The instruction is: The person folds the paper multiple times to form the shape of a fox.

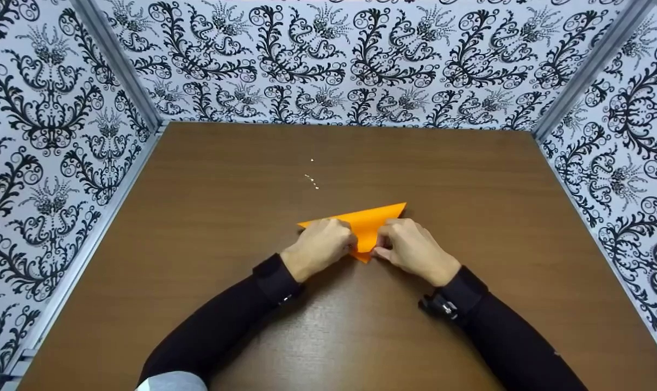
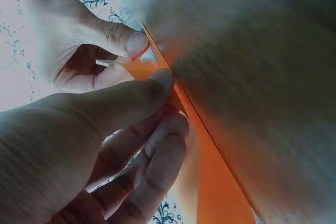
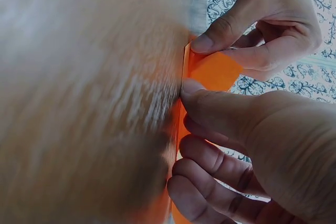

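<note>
Black fabric sleeves (image 1: 518, 342) reach left hand (image 1: 323, 241) and right hand (image 1: 415, 247), both pinching triangular orange paper (image 1: 365, 225), partly folded, seemingly unfinished.

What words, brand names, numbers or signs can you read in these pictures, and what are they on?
There are none to read.
Orange paper: no writing shows.
Wall covering: black swirls and flowers, no letters.
Table: no words.
Dark device at the right wrist: light marks, too small to read.
</note>
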Demonstrator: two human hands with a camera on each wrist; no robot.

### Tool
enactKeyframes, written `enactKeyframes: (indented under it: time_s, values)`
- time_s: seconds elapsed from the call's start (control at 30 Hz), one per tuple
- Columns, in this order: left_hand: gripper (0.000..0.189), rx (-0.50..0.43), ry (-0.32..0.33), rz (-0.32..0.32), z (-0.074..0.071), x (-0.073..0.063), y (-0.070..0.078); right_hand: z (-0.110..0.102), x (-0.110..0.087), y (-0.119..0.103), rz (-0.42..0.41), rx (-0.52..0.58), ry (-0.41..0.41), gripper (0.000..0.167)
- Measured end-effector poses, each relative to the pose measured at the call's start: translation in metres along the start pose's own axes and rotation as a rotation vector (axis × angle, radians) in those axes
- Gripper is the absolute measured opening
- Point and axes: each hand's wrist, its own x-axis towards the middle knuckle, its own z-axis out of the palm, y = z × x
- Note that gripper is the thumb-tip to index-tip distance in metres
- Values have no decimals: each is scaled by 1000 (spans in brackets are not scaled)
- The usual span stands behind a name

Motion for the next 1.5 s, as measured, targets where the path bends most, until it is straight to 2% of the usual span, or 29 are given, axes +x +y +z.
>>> enactKeyframes:
  time_s: [0.4,0.67,1.03,1.5]
  values:
    - [11,21,-32,9,3,-1,-2,-2,0,4,-13,36,-18,24]
    - [13,81,-27,6,4,-2,-1,-3,2,6,-18,42,-31,24]
    - [16,91,-36,7,4,-3,0,-7,1,7,-32,65,-40,11]
    - [16,184,-11,19,4,-3,1,-4,1,8,-77,99,-17,5]
